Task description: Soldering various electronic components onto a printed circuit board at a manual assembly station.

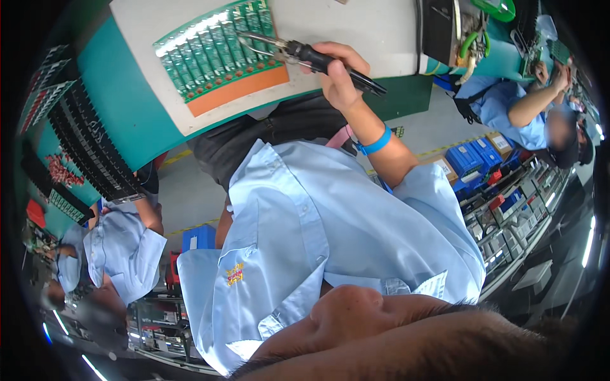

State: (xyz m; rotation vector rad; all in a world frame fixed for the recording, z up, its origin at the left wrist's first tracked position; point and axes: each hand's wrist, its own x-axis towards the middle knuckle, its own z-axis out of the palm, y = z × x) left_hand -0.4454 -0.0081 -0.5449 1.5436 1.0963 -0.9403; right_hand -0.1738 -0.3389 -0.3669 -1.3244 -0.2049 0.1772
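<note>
My right hand (343,66), with a blue band on its wrist, is wrapped round the black handle of a soldering iron (311,57). A thin curved metal guide runs beside the iron's tip. The tip points left over a green circuit board panel (210,54), made up of several narrow strips side by side; whether it touches cannot be told. An orange strip (238,91) runs along the panel's near edge. Both lie on a white board (356,22). Of my left arm only a bit of forearm (224,222) shows, low at my side; the left hand is hidden.
A teal worktop (121,95) carries black slotted racks (89,136) on the left. At the back right stand a dark box (440,32) and green-handled pliers (469,46). Co-workers in blue shirts sit at left (124,244) and right (502,105). Blue bins (467,159) stand behind me.
</note>
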